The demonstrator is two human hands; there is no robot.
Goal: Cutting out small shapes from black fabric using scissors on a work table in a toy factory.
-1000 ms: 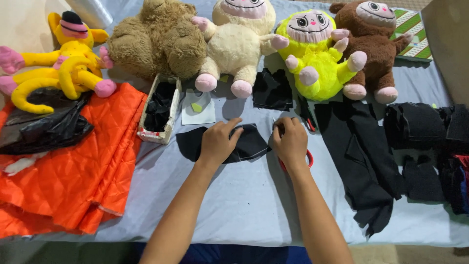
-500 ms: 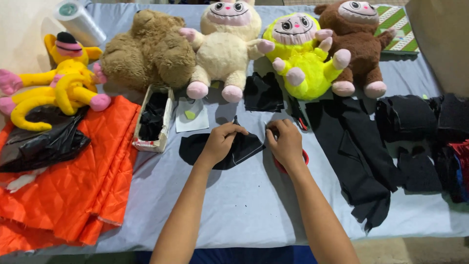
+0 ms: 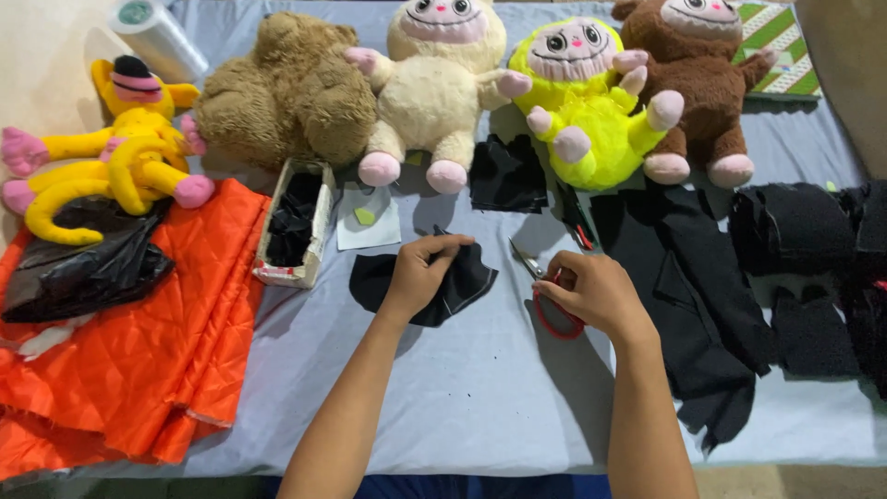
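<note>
While the left hand (image 3: 420, 274) pinches the far edge of a small black fabric piece (image 3: 434, 282) lying flat on the grey-blue table cover (image 3: 462, 388), the right hand (image 3: 591, 294) closes around the red handles of a pair of scissors (image 3: 545, 291) just to its right, blades pointing far-left. Beyond the hands, a small cardboard box (image 3: 291, 226) of black scraps sits beside a pale paper sheet (image 3: 368, 220). Four plush toys, brown (image 3: 286, 92), cream (image 3: 434, 92), yellow-green (image 3: 591, 111) and dark brown (image 3: 693, 83), line the far edge. Orange quilted cloth (image 3: 120, 351) fills the near left; black garments (image 3: 684, 277) spread on the right.
</note>
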